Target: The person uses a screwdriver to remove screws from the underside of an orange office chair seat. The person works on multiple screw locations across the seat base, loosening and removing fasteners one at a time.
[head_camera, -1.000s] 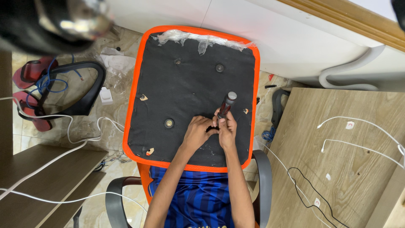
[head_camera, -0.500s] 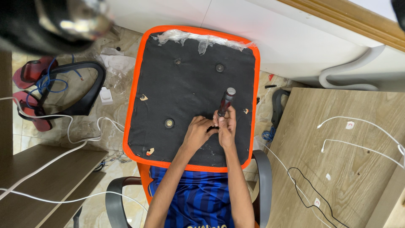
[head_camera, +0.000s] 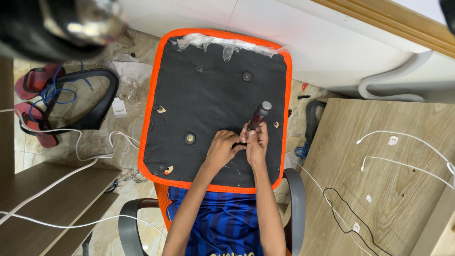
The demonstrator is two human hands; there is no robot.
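My right hand (head_camera: 256, 144) is closed round the lower end of the screwdriver (head_camera: 259, 116), thumb and fingers wrapped on its dark red-and-black handle. My left hand (head_camera: 221, 149) sits just beside it, fingers curled down onto the seat (head_camera: 213, 99) and meeting the right fingers at the tool's foot; it grips nothing I can make out, only presses there. The screwdriver stands on the right part of the seat's black underside, near the edge closest to me, its grey cap leaning away from me.

Against half a second ago the cap has swung to the right, toward the seat's orange rim; before that it stood more upright. My hands have barely shifted and the seat lies where it was.

The tip and whatever it meets are hidden under my fingers; a small dark bit shows between the hands, but I cannot tell what it is. Three round fittings (head_camera: 190, 138) show on the black cloth, plus small tears with pale wood behind. Torn clear plastic (head_camera: 208, 41) clings along the far edge. Right of me a wooden board (head_camera: 393, 189) carries white and black cables (head_camera: 403, 163), cut off by the frame. On the left floor lie a black armrest (head_camera: 97, 102) and red sandals (head_camera: 33, 80). The top left corner is a dark blur I cannot read.
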